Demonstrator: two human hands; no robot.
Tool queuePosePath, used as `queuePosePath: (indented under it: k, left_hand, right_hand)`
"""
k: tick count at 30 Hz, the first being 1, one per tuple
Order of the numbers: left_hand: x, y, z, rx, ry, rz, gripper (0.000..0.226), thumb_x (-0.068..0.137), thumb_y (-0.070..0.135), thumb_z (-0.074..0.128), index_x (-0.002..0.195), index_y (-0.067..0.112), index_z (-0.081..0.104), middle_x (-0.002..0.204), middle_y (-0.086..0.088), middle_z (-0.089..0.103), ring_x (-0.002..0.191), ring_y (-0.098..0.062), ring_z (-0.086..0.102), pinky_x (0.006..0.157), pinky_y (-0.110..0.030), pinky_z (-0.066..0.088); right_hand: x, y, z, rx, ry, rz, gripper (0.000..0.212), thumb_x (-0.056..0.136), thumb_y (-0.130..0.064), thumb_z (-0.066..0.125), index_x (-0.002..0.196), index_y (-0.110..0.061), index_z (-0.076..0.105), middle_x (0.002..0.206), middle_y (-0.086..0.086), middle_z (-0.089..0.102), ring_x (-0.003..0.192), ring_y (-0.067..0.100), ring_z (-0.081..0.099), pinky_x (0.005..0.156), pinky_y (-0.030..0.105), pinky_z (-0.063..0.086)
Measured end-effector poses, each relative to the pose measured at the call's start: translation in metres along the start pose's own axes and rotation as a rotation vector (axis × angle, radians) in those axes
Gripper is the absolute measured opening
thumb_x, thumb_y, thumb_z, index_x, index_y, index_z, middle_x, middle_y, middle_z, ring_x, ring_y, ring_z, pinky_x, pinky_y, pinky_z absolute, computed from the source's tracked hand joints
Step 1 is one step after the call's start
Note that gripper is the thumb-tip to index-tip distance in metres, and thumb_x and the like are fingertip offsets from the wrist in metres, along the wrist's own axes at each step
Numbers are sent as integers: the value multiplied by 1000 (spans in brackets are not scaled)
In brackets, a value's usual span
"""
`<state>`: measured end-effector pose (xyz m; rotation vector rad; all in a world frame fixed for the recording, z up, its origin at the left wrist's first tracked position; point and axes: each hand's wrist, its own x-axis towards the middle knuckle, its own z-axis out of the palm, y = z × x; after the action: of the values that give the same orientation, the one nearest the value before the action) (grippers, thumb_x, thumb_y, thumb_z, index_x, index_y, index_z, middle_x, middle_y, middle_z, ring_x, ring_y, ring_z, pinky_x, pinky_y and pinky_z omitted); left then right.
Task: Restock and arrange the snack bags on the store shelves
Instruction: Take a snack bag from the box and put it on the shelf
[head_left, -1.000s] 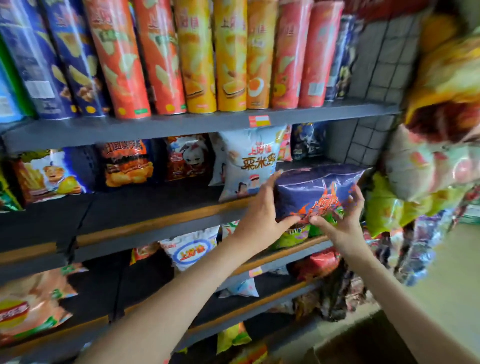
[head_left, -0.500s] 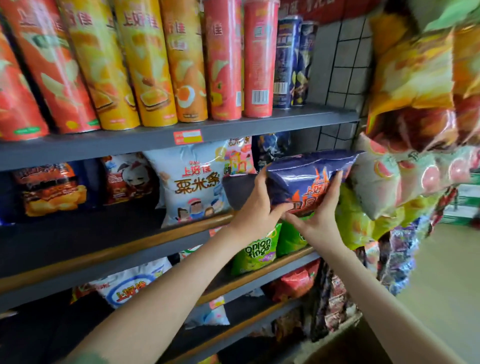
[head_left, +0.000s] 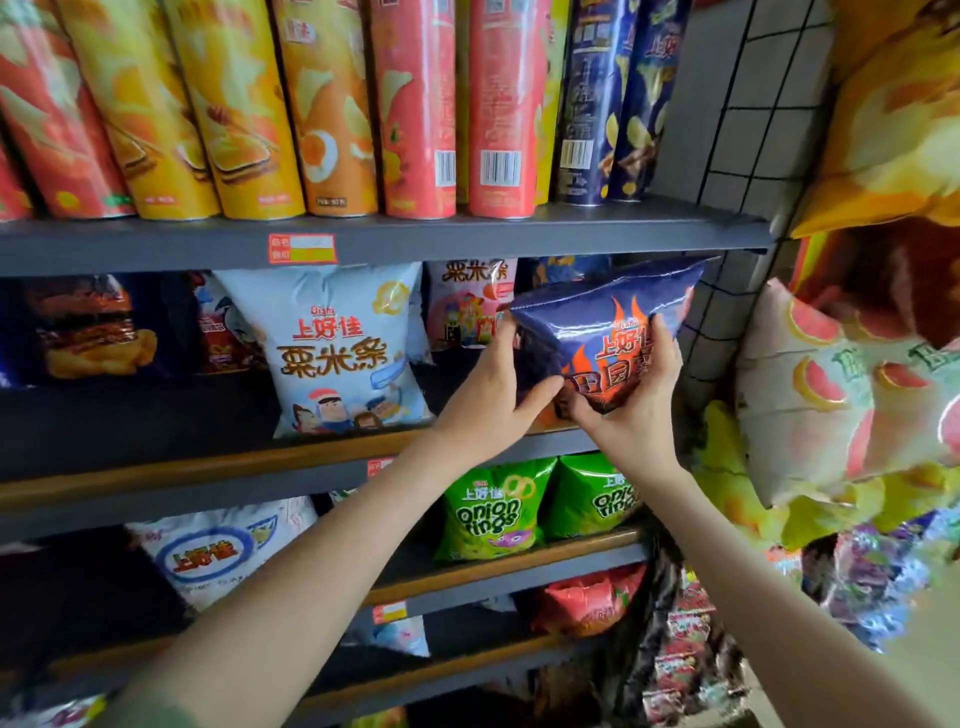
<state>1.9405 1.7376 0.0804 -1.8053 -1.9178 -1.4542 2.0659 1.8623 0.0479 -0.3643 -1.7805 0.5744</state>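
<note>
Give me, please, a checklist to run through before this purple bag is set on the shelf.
1. Grip: left hand and right hand both hold the glossy purple flame-print snack bag: ok.
2. Bag upright: it tilts: not ok.
3. Label faces outward: ok.
4. Base on the wood-edged grey metal shelf: hidden by hands: cannot tell.
5. Clear of the pale blue puffed snack bag: apart: ok.

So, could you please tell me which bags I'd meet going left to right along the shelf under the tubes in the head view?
Burger-print bag, pale blue bag, pink bag, purple flame bag, gripped by the left hand and right hand.
</note>
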Motion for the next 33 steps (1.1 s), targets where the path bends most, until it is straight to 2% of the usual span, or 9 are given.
queuePosePath:
  k: [6,9,11,16,19,23,25,30,33]
  left_hand:
    - [-5,-9,-3,2,-40,-60,84,93,35,55,142,35,-14,151,2,25,137,-6,28,108,-15,24]
    - [-6,-12,-2,22,-98,-107,87,94,35,49,134,40,-27,156,-7,23,137,-16,36,109,-25,31]
    - [-6,-13,-2,28,-124,-107,83,96,33,47,129,45,-29,153,-12,31,131,-23,44,104,-30,37]
    - [-9,-10,-3,9,-133,-130,83,98,29,46,133,42,-28,151,-16,34,128,-28,48,104,-39,41]
    - [-20,-9,-9,-8,-187,-145,86,97,29,47,141,31,-27,154,-14,28,132,-26,44,109,-41,37]
    - [-46,-9,-32,-59,-225,-132,87,93,36,47,134,49,-29,157,-9,20,138,-21,36,112,-45,33]
    - [-63,-6,-51,-51,-237,-140,87,92,41,46,130,59,-30,159,-5,17,140,-20,34,113,-44,33]
    - [-120,-3,-108,51,-215,-169,87,95,23,53,138,49,-19,153,-9,31,126,-29,50,99,-45,47]
    - [-158,-11,-146,95,-208,-144,89,95,18,53,137,53,-17,154,-9,30,135,-21,40,107,-38,39]
  right_hand:
    - [10,1,8,-19,-69,-29,105,67,-32,78,145,-27,8,147,24,17,141,33,18,115,27,15]
    - [6,-2,14,-24,-111,-6,111,66,-51,73,147,-25,3,151,26,9,144,26,7,113,12,4]
    - [4,-4,14,-25,-102,0,118,63,-59,73,149,-22,1,152,25,6,143,14,2,113,14,3]
    - [-3,-15,12,-51,-39,30,116,64,-46,79,150,-16,8,150,25,15,140,24,16,111,13,9]
    - [-17,-29,10,-75,-24,39,111,66,-49,75,150,-15,10,149,22,18,138,25,20,111,21,15]
    - [-40,-58,12,-113,-29,52,109,67,-50,75,149,-16,11,148,23,20,138,28,22,112,19,15]
    - [-53,-78,17,-118,-22,63,108,66,-49,75,148,-19,12,148,22,20,139,29,22,113,26,18]
    - [-96,-131,43,-101,-38,117,110,64,-39,81,149,-22,14,149,18,20,139,28,21,112,31,20]
    - [-121,-161,65,-91,-78,126,113,64,-32,86,149,-22,14,150,20,20,139,27,20,112,25,16]
